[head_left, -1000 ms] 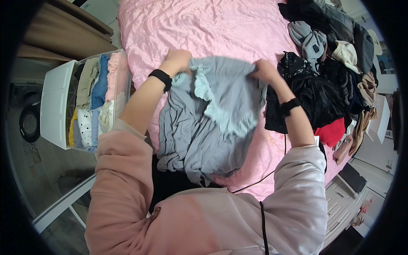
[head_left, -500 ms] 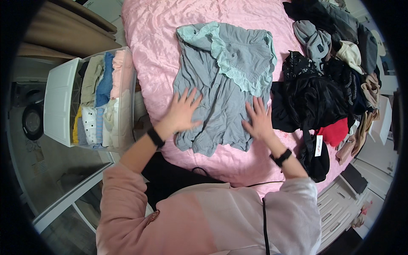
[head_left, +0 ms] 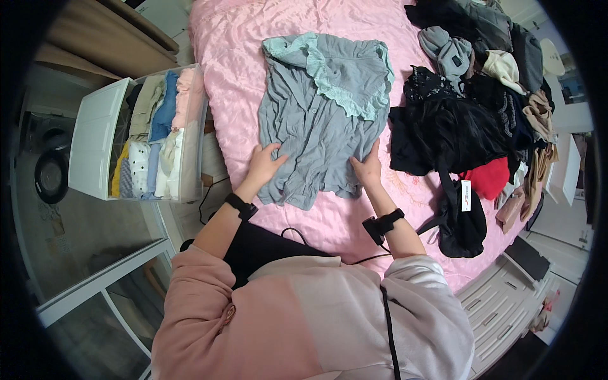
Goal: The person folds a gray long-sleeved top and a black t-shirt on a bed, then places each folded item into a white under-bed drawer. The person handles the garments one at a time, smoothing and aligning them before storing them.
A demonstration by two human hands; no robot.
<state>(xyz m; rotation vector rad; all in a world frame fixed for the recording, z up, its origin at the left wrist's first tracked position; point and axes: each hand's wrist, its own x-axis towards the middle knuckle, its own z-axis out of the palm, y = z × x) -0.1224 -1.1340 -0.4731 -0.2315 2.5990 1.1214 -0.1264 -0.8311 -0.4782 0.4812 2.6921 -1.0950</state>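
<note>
A grey button-front blouse (head_left: 304, 133) with a mint ruffled trim lies spread on the pink bedspread (head_left: 231, 95). My left hand (head_left: 265, 170) grips its left side near the lower end, with the thumb on top and the fingers partly hidden at the edge. On the opposite side, my right hand (head_left: 368, 170) holds the blouse's right edge in the same way, thumb lying over the cloth. Creases run down the fabric between both hands.
Left of the bed stands a clear storage box (head_left: 201, 120) packed with folded clothes, its white lid panel (head_left: 101, 139) tilted beside it. A heap of black clothes (head_left: 465, 130) covers the bed's right side, with a red piece (head_left: 487, 178) and a grey garment (head_left: 446, 54).
Both hands have gone from lying flat and spread on the blouse to gripping its two side edges. The blouse's lower end has drawn in slightly.
</note>
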